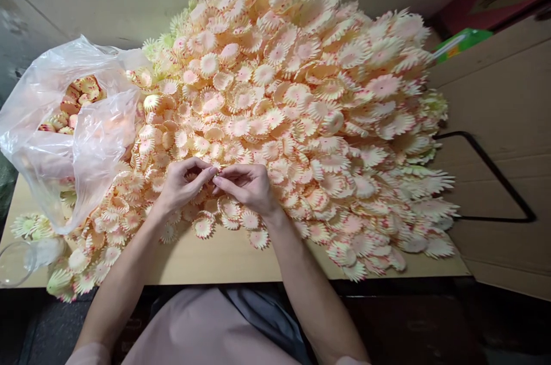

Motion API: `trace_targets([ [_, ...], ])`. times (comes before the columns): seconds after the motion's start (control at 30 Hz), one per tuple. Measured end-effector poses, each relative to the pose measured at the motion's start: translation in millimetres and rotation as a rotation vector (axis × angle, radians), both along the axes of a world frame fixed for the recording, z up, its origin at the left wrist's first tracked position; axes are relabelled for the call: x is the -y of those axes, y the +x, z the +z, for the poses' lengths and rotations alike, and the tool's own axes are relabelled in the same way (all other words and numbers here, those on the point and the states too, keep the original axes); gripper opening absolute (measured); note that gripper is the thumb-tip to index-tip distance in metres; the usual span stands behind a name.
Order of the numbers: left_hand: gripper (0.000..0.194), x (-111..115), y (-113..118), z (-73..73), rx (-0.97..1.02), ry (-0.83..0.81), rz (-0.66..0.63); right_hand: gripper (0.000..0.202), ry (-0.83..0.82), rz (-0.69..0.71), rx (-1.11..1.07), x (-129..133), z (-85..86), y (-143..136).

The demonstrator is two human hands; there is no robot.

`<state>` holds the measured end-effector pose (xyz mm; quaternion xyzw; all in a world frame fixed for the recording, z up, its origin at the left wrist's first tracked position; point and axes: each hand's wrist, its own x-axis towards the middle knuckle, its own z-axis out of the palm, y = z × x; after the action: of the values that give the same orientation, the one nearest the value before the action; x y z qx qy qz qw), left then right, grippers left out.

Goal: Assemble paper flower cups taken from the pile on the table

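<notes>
A large heap of pale pink and cream artificial flower pieces (pixel 267 101), with fringed edges and reddish tips, covers most of the table. My left hand (pixel 183 181) and my right hand (pixel 247 184) meet fingertip to fingertip above the front of this heap. Thumb and index finger are pinched together on each hand. Whatever sits between the fingertips is too small to make out, though a thin edge seems to show there. Loose flower pieces (pixel 203 226) lie on the table just below my hands.
At the left stands a translucent plastic bag (pixel 101 135) with more flower pieces inside. A clear round container (pixel 17 263) is at the left front corner. Cardboard (pixel 499 175) rises along the right side, with a black bent bar (pixel 501 167) before it. The table's front edge (pixel 215 279) is near me.
</notes>
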<state>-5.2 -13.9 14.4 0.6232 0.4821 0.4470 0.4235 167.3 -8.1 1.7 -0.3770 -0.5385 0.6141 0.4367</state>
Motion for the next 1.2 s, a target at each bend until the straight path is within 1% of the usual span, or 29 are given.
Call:
trace_targets([
  [0.17,0.022,-0.4,0.1,-2.0,-0.077,0.085,0.023,0.017,-0.022,-0.011,0.02,-2.2,0.5,0.3],
  [0.37,0.021,-4.4,-8.8,-4.8,-0.247,0.27,-0.066,0.019,-0.067,-0.041,-0.025,-4.8,-0.2,0.5],
  [0.5,0.019,-5.9,-10.4,-7.8,-0.314,0.418,-0.111,0.017,-0.044,-0.033,0.029,-5.6,0.8,1.3],
  [0.6,0.019,-3.5,-8.3,-10.9,-0.418,0.491,-0.141,0.011,-0.006,-0.048,0.07,-5.8,1.2,1.1],
  [0.7,0.02,-0.2,-6.3,-11.7,-0.508,0.484,-0.18,0.009,0.047,-0.068,0.112,-6.1,1.1,0.7],
  [0.77,0.019,0.6,-5.9,-11.4,-0.508,0.468,-0.174,0.011,0.072,-0.084,0.137,-6.3,1.1,0.7],
  [0.87,0.017,-0.8,-6.6,-10.9,-0.451,0.442,-0.112,0.014,0.087,-0.087,0.123,-6.3,0.5,2.1],
  [1.0,0.019,-2.6,-6.1,-8.1,-0.335,0.355,0.008,0.011,0.005,-0.021,-0.032,-6.1,-2.1,5.3],
  [1.1,0.025,-1.5,-4.5,-3.6,-0.238,0.235,0.026,0.011,-0.046,0.012,-0.117,-6.6,-3.0,7.2],
  [1.2,0.028,-0.5,-4.0,-0.6,-0.221,0.202,0.01,0.012,0.007,0.007,-0.081,-6.9,-0.5,7.2],
])
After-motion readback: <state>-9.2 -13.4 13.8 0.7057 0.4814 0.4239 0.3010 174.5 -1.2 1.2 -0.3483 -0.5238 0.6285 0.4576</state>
